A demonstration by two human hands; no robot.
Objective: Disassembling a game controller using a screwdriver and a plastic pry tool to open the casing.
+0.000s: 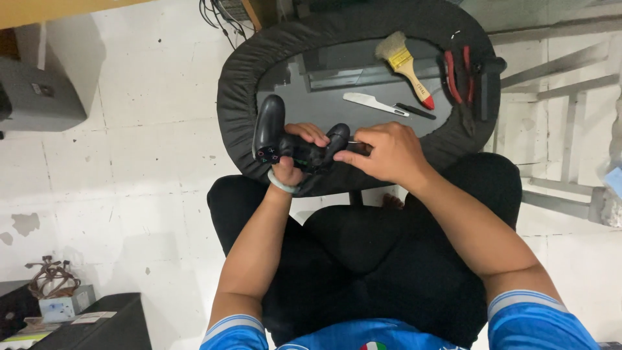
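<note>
Both hands grip — left [295, 159] the black controller [291, 146], right [385, 152] a thin, mostly hidden tool [353, 142].

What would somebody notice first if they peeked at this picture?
Right in the middle, the left hand grips a black game controller while the right hand pokes a thin tool into it. Behind them, on the round black-edged table, lie a paintbrush with a red-tipped wooden handle, red-handled pliers and a small white tool.
</note>
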